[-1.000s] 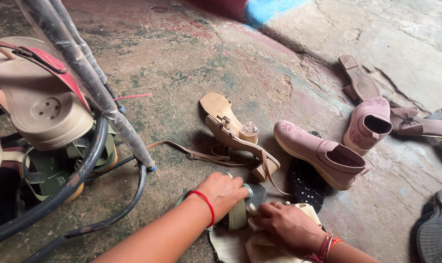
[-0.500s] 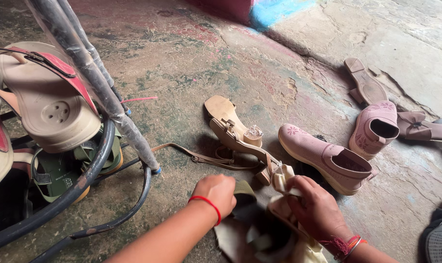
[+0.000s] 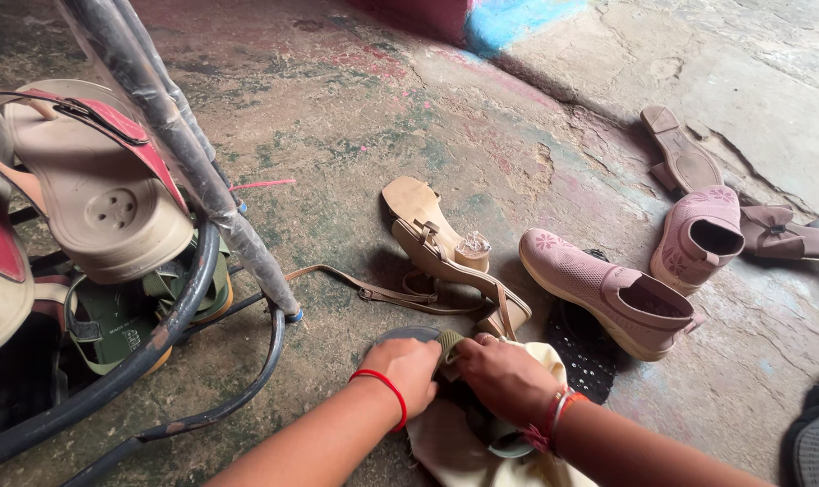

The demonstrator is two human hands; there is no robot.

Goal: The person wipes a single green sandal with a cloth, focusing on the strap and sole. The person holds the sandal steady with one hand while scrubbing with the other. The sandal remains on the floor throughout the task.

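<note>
The left hand (image 3: 411, 365) and the right hand (image 3: 504, 377) are sitting close together low in the view, both gripping a dark shoe (image 3: 432, 347) with an olive strap, which is lying on a cream cloth (image 3: 455, 451) spread on the floor (image 3: 355, 135). The right hand is pressing over the shoe's middle, hiding most of it; its rounded end is poking out up-left, long axis seemingly running from there toward the lower right. Just beyond are lying tan heeled sandals (image 3: 446, 248) and a pink ankle shoe (image 3: 608, 293).
</note>
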